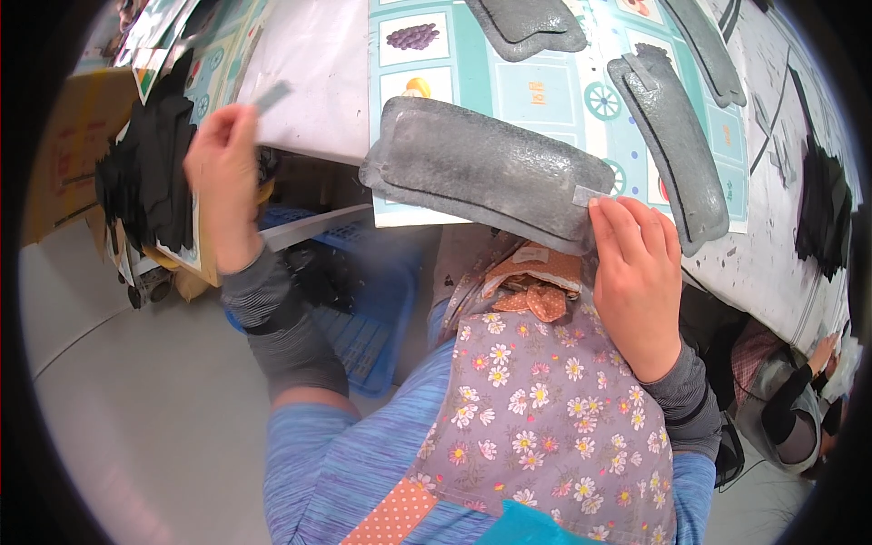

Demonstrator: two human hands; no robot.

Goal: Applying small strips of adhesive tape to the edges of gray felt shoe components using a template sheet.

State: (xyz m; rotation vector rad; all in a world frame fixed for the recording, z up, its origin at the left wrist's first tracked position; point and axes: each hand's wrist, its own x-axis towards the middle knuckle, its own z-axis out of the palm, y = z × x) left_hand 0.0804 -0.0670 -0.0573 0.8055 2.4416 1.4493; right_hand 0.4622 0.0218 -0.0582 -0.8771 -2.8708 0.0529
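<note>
At centre frame the right hand (pixel 639 282) pinches the near corner of a flat grey glittery fabric pouch (pixel 486 170) — it juts off the table edge (pixel 781 272). Upper left, the left hand (pixel 222 182) nips a small grey strip (pixel 272 95) (fingers closed on it).

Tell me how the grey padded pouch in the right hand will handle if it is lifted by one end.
The grey pouch probably flexes rather than stays rigid: it looks soft and quilted, with a stitched flat rim. It seems light for its size, since the right hand holds it out by one end alone. Its slightly glossy skin may be a little slippery, so a pinch at the rim looks safest.
</note>
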